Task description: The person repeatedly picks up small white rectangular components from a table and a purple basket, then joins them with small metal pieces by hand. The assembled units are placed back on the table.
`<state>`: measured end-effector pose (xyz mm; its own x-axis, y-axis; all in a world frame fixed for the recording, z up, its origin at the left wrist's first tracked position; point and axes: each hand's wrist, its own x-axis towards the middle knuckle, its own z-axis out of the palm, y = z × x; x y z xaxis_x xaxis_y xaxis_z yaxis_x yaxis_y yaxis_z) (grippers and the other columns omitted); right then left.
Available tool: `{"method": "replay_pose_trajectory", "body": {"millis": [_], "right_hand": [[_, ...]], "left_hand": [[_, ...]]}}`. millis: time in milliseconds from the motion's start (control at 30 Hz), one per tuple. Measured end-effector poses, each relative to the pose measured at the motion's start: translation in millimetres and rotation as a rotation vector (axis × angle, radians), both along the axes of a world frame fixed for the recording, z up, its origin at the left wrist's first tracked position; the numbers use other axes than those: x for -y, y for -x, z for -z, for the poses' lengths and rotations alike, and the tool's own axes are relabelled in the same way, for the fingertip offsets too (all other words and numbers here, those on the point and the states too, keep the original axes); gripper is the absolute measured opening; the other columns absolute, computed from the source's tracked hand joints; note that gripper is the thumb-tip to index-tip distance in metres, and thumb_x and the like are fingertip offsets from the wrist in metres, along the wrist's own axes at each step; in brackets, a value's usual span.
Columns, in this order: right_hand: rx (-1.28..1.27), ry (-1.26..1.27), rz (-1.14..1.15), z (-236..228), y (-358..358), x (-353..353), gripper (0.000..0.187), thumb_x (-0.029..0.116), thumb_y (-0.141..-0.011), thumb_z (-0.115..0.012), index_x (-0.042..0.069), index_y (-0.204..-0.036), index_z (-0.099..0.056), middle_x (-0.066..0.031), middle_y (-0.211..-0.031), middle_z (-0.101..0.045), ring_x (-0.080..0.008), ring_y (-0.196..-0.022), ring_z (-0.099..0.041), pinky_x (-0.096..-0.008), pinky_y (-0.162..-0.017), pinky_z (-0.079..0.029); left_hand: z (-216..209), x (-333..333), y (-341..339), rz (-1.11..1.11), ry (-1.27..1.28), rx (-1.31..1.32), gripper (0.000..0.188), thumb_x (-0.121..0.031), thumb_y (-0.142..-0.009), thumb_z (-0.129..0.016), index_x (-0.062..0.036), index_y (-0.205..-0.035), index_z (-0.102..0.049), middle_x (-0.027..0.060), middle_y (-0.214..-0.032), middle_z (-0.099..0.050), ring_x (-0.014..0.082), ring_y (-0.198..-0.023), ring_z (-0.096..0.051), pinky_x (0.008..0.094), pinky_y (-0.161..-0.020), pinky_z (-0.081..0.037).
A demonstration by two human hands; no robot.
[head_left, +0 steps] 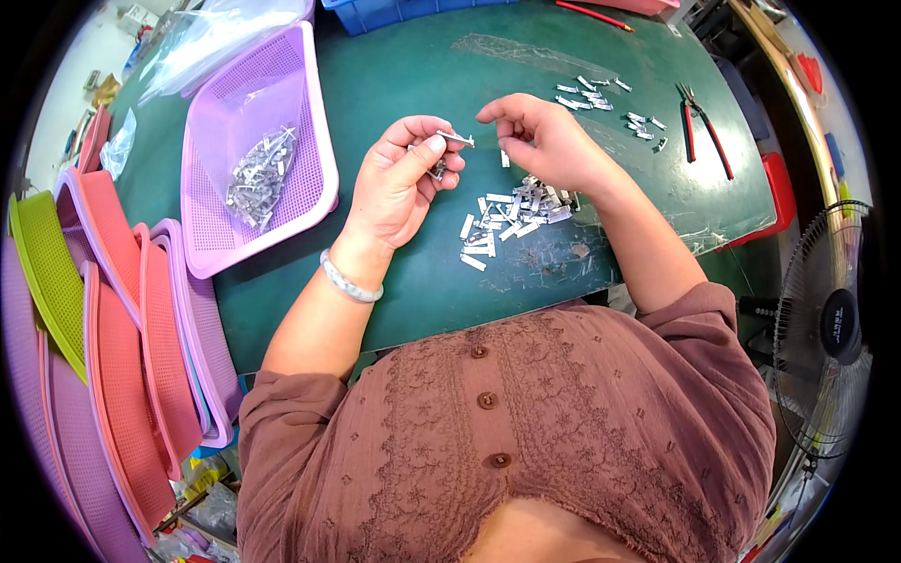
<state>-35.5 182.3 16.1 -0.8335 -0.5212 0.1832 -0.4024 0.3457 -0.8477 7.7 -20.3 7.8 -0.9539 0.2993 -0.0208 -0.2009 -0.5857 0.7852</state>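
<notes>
My left hand (406,174) is closed, with a small silver metal piece (456,139) pinched between thumb and forefinger. More metal bits show among its curled fingers. Just to the right, my right hand (554,145) hovers with forefinger stretched out and thumb apart from it; the other fingers curl in, and I see nothing held there. A single small metal piece (505,159) shows right below its thumb. Under the right wrist lies a loose pile of similar small metal pieces (511,220), partly covered by that hand.
On the green table (413,300), a purple basket (324,155) at left holds a clear bag of metal pieces (261,178). Scattered pieces (591,94) and red-handled pliers (704,136) lie at right. Stacked baskets (122,375) crowd the left edge; a fan (835,324) stands right.
</notes>
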Motion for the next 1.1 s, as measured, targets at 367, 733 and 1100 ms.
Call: {"method": "replay_pose_trajectory", "body": {"millis": [367, 733, 1100], "right_hand": [[0.293, 0.298, 0.052, -1.4, 1.3, 3.7, 0.026, -0.004, -0.079, -0.053, -0.002, -0.105, -0.057, -0.0016, -0.086, -0.058, -0.0058, -0.073, -0.054, -0.0196, -0.066, -0.045], [0.213, 0.420, 0.119, 1.7, -14.1, 22.2, 0.023, -0.001, -0.082, -0.056, -0.001, -0.105, -0.057, -0.0028, -0.088, -0.059, -0.0072, -0.078, -0.055, -0.0210, -0.070, -0.047], [0.286, 0.431, 0.086, 2.2, -11.6, 18.6, 0.026, 0.000, -0.081, -0.057, 0.000, -0.107, -0.056, -0.0031, -0.091, -0.058, -0.0073, -0.078, -0.055, -0.0211, -0.069, -0.046]], "left_hand": [[-2.0, -3.1, -0.9, -0.006, -0.022, 0.161, 0.014, -0.011, -0.088, -0.046, -0.0025, -0.097, -0.052, 0.0111, -0.090, -0.059, 0.0171, -0.075, -0.058, 0.0256, -0.061, -0.048], [-0.7, -14.7, -8.6, 0.133, 0.104, 0.280, 0.015, -0.015, -0.085, -0.058, -0.0009, -0.090, -0.057, 0.0053, -0.075, -0.057, 0.0121, -0.062, -0.053, 0.0218, -0.051, -0.042], [0.3, -14.8, -6.8, -0.011, 0.317, 0.131, 0.012, -0.013, -0.086, -0.057, -0.0019, -0.088, -0.058, 0.0028, -0.070, -0.057, 0.0089, -0.057, -0.051, 0.0195, -0.047, -0.039]]}}
